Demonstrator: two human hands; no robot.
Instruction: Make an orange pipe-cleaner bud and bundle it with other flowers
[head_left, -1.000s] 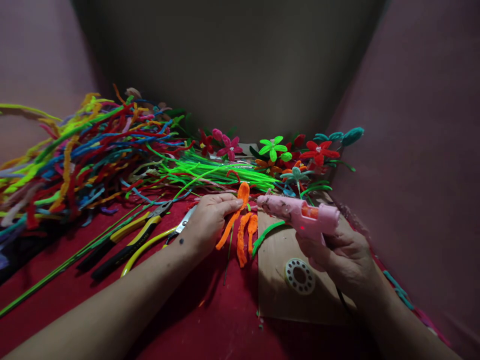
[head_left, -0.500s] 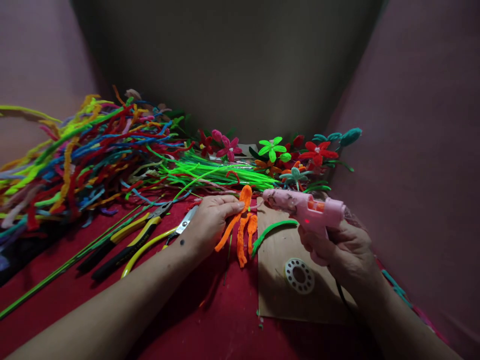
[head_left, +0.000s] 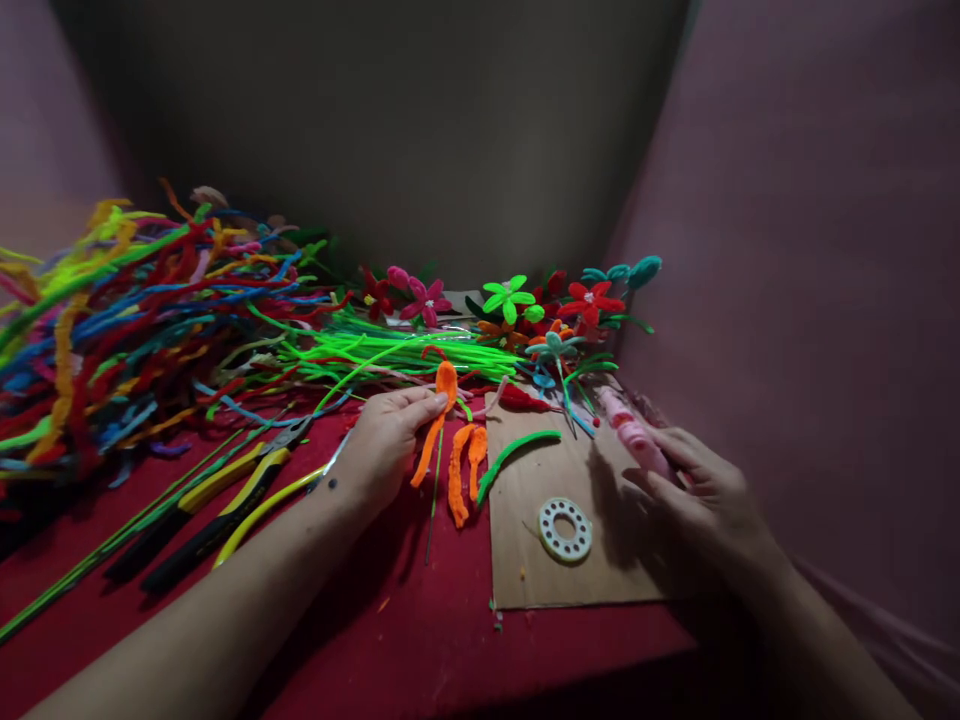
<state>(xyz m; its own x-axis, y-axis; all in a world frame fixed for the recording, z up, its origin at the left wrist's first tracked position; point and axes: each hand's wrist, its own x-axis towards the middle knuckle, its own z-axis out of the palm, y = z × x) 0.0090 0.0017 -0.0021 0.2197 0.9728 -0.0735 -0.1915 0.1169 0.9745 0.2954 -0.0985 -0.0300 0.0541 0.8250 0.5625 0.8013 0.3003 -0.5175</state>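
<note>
Between its thumb and fingers my left hand [head_left: 390, 435] pinches an orange pipe-cleaner piece [head_left: 445, 385], its loop upward and a strip hanging down. Two more orange pieces [head_left: 459, 480] lie just right of it on the red cloth, beside a curved green pipe cleaner [head_left: 517, 458]. At the right, my right hand [head_left: 701, 480] is closed on a pink glue gun [head_left: 636, 440], held over the back right edge of the cardboard [head_left: 525, 580]. A white ring with holes [head_left: 565, 530] rests on the cardboard.
A big heap of coloured pipe cleaners [head_left: 150, 320] fills the left. Pliers [head_left: 217, 500] and a yellow-handled tool [head_left: 270, 510] lie on the red cloth [head_left: 420, 640]. Green stems [head_left: 405, 350] and fuzzy flowers [head_left: 508, 298] stand behind. A pink wall rises at the right.
My right hand has carried the glue gun away from the orange piece to the right, turning it. My left hand still holds the piece. The whole view has shifted.
</note>
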